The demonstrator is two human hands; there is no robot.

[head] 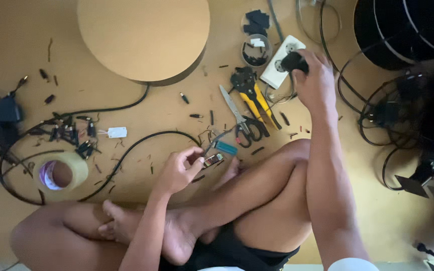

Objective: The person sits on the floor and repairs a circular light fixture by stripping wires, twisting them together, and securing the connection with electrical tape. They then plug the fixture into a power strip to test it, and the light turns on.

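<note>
Black plug (294, 62) sits half hidden under the right hand (316, 80).

We had one view only: head cam, looking straight down onto the floor from sitting height, fairly close. Round wooden board (143, 36) sat at frame top, crossed legs below it, nearest the lens.

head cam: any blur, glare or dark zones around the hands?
Head view: warm, soft light, no harsh glare; left hand and scissors fairly sharp; right hand on the black plug slightly soft; right edge falls into deep shadow, cables there hard to read.
</note>
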